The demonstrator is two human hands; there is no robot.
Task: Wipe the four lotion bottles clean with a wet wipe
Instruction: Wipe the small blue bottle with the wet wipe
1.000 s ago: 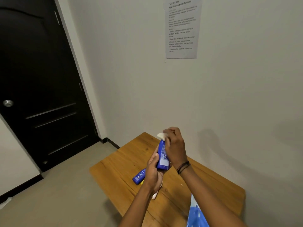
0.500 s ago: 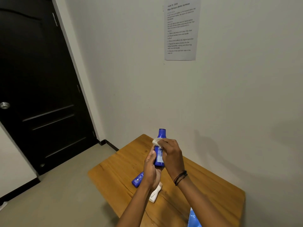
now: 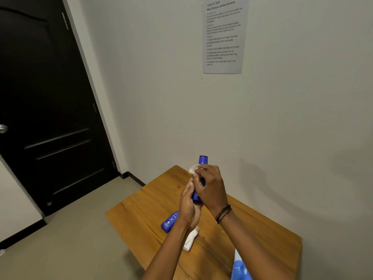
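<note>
I hold a blue lotion bottle (image 3: 202,161) upright above the wooden table (image 3: 145,207). My left hand (image 3: 188,207) grips its lower body. My right hand (image 3: 210,187) presses a white wet wipe (image 3: 193,169) against the bottle's upper part, just below the cap. A second blue bottle (image 3: 169,221) lies on its side on the table under my left wrist. A white bottle (image 3: 190,240) lies beside it, partly hidden by my left forearm.
A blue and white wipes pack (image 3: 240,268) sits at the table's near edge, cut off by the frame. The table stands against a grey wall with a printed sheet (image 3: 223,35). A black door (image 3: 46,102) is at the left.
The right hand with the wipe slid down from the bottle's top, which now shows above the fingers. The view shifted slightly downward.
</note>
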